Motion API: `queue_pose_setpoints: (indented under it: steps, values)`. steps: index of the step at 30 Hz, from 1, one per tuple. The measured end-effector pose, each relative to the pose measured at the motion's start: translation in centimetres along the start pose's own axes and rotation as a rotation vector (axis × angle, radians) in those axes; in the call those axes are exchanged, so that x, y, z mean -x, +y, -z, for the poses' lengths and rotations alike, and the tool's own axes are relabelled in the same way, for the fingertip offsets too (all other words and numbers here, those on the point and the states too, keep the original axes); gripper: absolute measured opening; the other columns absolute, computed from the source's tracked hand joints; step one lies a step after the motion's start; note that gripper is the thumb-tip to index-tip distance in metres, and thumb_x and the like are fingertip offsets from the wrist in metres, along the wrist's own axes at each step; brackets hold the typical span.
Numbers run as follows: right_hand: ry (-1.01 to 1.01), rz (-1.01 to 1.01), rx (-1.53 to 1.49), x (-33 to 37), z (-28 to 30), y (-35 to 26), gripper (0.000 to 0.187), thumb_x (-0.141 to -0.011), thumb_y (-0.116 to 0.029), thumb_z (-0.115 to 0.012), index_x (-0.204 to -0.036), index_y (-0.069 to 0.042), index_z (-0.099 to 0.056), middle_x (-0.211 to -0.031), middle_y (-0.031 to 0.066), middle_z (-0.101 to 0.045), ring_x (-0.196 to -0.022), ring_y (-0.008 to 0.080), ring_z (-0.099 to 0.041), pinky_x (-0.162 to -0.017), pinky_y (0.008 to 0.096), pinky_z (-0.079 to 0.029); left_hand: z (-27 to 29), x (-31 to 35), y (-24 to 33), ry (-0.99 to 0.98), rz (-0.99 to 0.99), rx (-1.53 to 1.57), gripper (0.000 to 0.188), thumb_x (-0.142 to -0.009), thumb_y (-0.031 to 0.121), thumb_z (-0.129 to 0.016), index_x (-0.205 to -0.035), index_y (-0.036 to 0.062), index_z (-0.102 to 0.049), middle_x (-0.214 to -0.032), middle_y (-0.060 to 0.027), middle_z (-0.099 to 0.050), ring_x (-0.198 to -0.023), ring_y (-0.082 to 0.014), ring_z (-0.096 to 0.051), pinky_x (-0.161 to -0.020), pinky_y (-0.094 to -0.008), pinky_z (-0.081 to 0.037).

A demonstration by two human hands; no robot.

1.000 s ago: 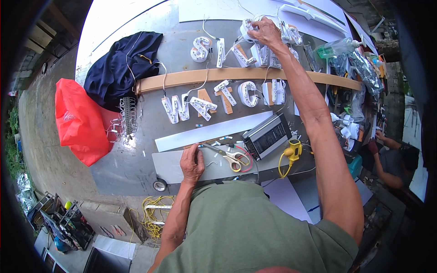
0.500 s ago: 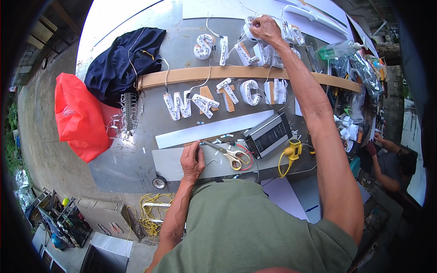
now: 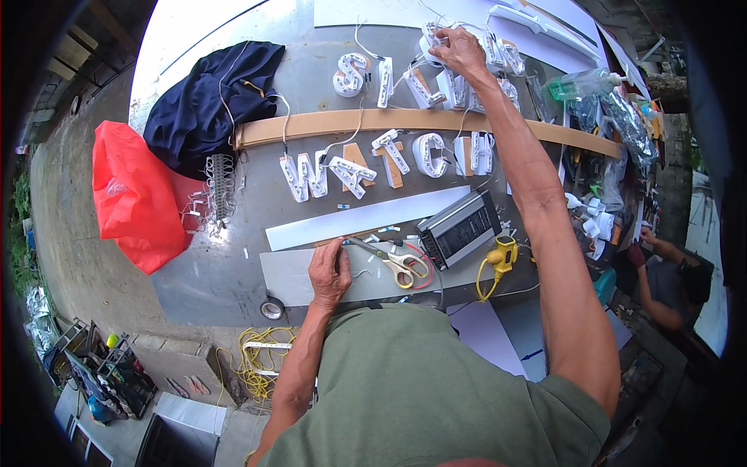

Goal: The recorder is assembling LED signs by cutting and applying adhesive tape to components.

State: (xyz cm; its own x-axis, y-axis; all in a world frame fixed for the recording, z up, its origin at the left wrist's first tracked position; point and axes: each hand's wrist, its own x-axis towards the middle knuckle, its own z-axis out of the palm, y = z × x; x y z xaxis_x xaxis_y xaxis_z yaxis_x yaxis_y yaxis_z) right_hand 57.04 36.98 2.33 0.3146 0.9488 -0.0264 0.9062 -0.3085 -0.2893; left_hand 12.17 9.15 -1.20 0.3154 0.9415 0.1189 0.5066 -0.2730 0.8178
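My right hand [image 3: 461, 53] reaches to the far side of the table, its fingers closed on a round white letter shell [image 3: 429, 45] with small light modules and thin wires. More white letter shells [image 3: 421, 90] stand around it, several with tan backs. A nearer row of such letters [image 3: 350, 176] lies on my side of a tan strip [image 3: 373, 120]. My left hand [image 3: 330, 274] rests at the near edge with bent fingers drawn together. The blade end of the scissors [image 3: 403, 272] lies at its fingertips; what those fingers hold, if anything, is hidden.
A black-grey power supply [image 3: 461, 227] and a yellow socket [image 3: 502, 255] lie near me, right of the scissors. A tape roll [image 3: 272, 308] sits at the near edge. Dark cloth [image 3: 210, 109] and a red bag [image 3: 136, 198] are left. Another person [image 3: 675, 284] works at far right.
My right hand has shifted a little toward me at the round letter, and its fingers have turned slightly. My left hand stays put. The view has moved slightly.
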Motion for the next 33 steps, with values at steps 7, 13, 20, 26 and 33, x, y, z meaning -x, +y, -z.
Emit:
queue_pose_setpoints:
  steps: [7,13,20,26,33]
  values:
    - [-0.074,0.035,0.024,0.1,0.6,0.5,0.051,-0.078,-0.039,-0.074,-0.126,-0.021,-0.07,-0.122,0.0107,-0.069,-0.121,0.029,-0.061,-0.103,0.0443,-0.048,0.0,-0.1,0.0,-0.009,-0.012,-0.012,0.035,-0.084,-0.005,-0.066,-0.118,0.0029,-0.065,-0.095,-0.0126,-0.067,-0.083,-0.0295,-0.063,-0.074,-0.0383,-0.05]
    - [-0.002,-0.033,-0.125,-0.8,0.7,1.9,0.04,-0.082,-0.032,-0.07,-0.12,-0.02,-0.072,-0.12,0.0116,-0.07,-0.116,0.0312,-0.064,-0.099,0.0435,-0.05,-0.2,-0.2,0.0,0.008,-0.046,-0.04,0.035,-0.085,-0.003,-0.067,-0.119,0.0043,-0.065,-0.093,-0.0113,-0.065,-0.079,-0.0255,-0.063,-0.071,-0.0346,-0.051]
    - [-0.1,0.155,0.109,-1.2,2.2,4.3,0.057,-0.079,-0.014,-0.07,-0.135,-0.023,-0.061,-0.117,0.0116,-0.065,-0.109,0.0306,-0.064,-0.094,0.0439,-0.051,-0.2,-0.3,0.1,0.006,-0.048,-0.037,0.034,-0.086,-0.003,-0.067,-0.119,0.0037,-0.066,-0.093,-0.0114,-0.065,-0.078,-0.0248,-0.063,-0.07,-0.0341,-0.051]
    - [-0.119,0.261,0.29,-0.8,2.7,2.9,0.065,-0.077,-0.01,-0.074,-0.138,-0.025,-0.058,-0.112,0.0099,-0.064,-0.109,0.031,-0.065,-0.091,0.0429,-0.053,-0.1,-0.1,0.1,-0.021,-0.004,-0.038,0.034,-0.085,-0.003,-0.066,-0.119,0.0033,-0.065,-0.097,-0.0127,-0.067,-0.083,-0.029,-0.064,-0.073,-0.0381,-0.051]
    - [-0.185,0.351,0.354,-1.4,3.4,2.2,0.07,-0.072,-0.013,-0.082,-0.137,-0.023,-0.059,-0.118,0.0091,-0.063,-0.11,0.0321,-0.064,-0.094,0.0448,-0.053,-0.2,0.0,-0.1,-0.009,-0.015,-0.041,0.035,-0.084,-0.003,-0.067,-0.118,0.0026,-0.065,-0.098,-0.0131,-0.066,-0.084,-0.0296,-0.064,-0.074,-0.0383,-0.051]
